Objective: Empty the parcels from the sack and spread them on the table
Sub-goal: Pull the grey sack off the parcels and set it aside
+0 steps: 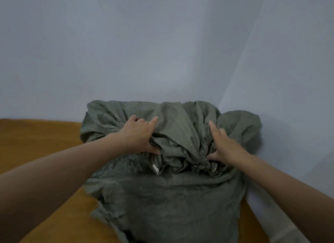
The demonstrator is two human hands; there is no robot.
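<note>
A large grey-green woven sack (pixel 169 197) lies on the brown table (pixel 36 145), its far end bulging and its near part flat and crumpled. My left hand (pixel 139 134) grips a bunched fold of the sack on the left of the gathered middle. My right hand (pixel 224 145) grips the gathered cloth on the right, index finger stretched out along the fabric. No parcels show; whatever is inside is hidden by the cloth.
Plain pale blue-grey walls (pixel 162 44) meet in a corner right behind and to the right of the sack. The brown tabletop stretches out to the left of the sack.
</note>
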